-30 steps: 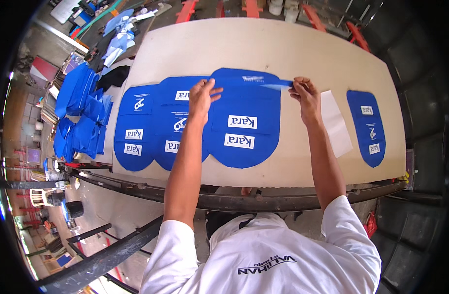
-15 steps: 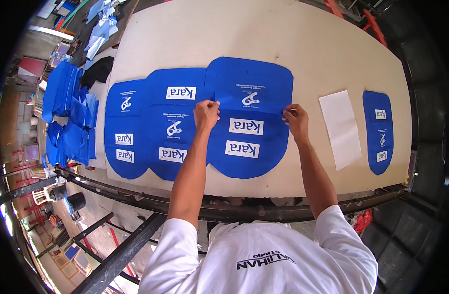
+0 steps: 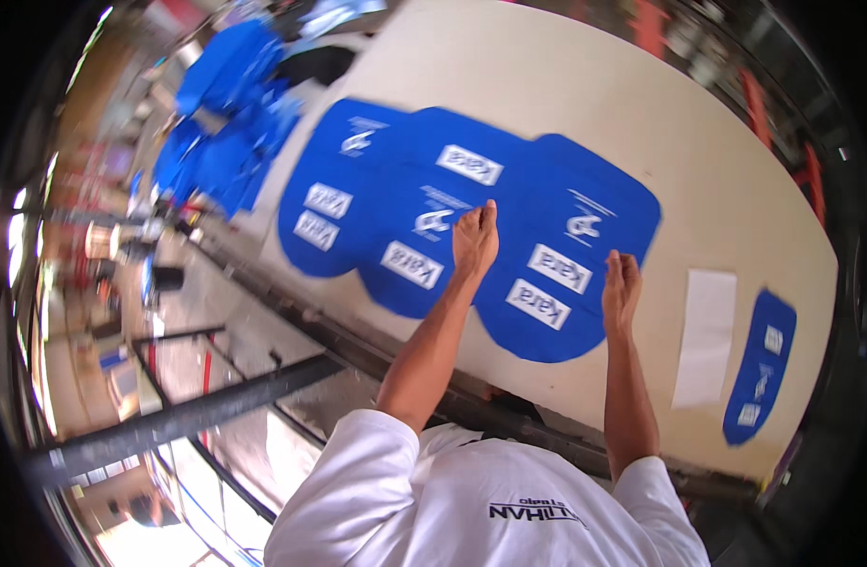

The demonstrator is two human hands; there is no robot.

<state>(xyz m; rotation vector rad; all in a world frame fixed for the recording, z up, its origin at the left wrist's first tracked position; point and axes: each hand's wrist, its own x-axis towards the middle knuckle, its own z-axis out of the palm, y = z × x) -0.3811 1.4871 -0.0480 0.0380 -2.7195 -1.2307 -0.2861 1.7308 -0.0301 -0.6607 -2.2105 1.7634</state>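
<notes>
Three blue cloth pieces with white prints and rounded ends lie overlapping in a row: a left piece (image 3: 306,227), a middle piece (image 3: 377,213) and a right piece (image 3: 599,184). My left hand (image 3: 476,238) is over the seam between the middle and right pieces, its fingers stretched out and nothing visible in them. At the right piece's right edge is my right hand (image 3: 622,291), fingers extended, also with nothing visible in it. Whether the fingertips touch the cloth is hard to see.
A white sheet (image 3: 706,335) and a narrow blue printed piece (image 3: 761,369) lie on the pale tabletop (image 3: 736,189) to the right. Crumpled blue cloth (image 3: 235,76) is heaped beyond the table's left end. A dark metal rail (image 3: 306,321) runs along the near edge.
The whole view has swung round and blurred a little. Both hands have gone from pinching the right piece's side edges to straightened fingers. The right piece now lies smoother.
</notes>
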